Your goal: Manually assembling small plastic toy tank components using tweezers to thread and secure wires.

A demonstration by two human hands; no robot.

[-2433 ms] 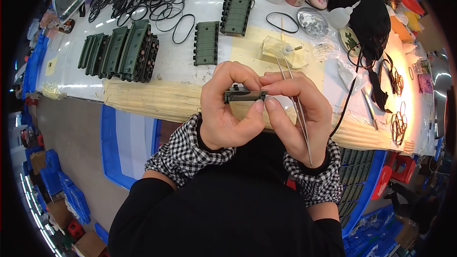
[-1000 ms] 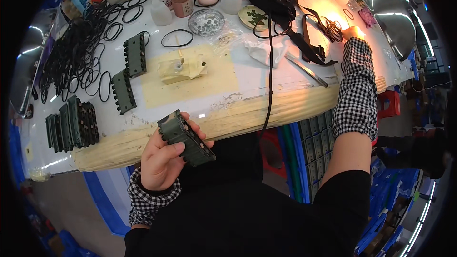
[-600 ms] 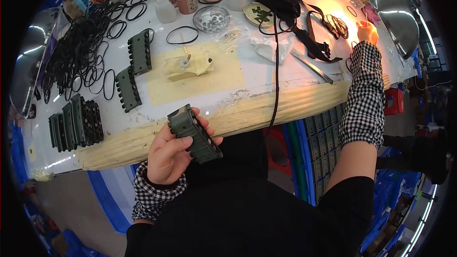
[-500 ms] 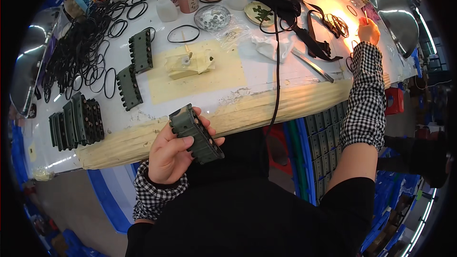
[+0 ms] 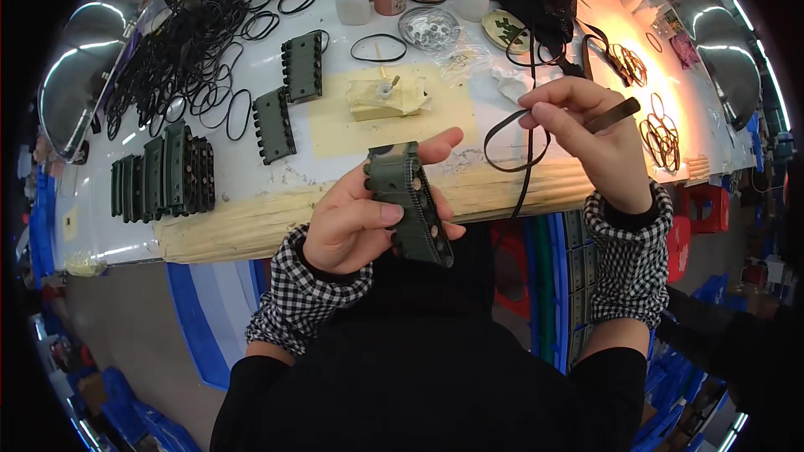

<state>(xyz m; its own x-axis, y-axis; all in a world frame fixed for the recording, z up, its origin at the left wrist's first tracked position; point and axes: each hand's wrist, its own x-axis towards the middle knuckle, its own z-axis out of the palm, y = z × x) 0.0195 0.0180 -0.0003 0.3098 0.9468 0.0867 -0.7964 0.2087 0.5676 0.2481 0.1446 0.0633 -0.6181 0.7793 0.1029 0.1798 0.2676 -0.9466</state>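
Note:
My left hand grips a dark green plastic part, like a toy tank's hull. Its edge is notched and a row of small round wheels shows along one side; the thumb presses its face while the index finger sticks out past the top. Above and to the right, my right hand pinches a thin black rubber band between thumb and forefinger, so that its loop hangs beside the green part without touching it. A flat dark strip, perhaps a tool handle, pokes out from the same hand.
Stacked green parts stand at the table's left front; two more lie behind. A tangle of black bands covers the back left. A taped block sits mid-table. More bands lie under lamp light at right. A black cord hangs over the edge.
My right hand has come back from the lit far right, now with a black rubber band between its fingers. The left hand keeps its green part, turned slightly. The whole view has shifted.

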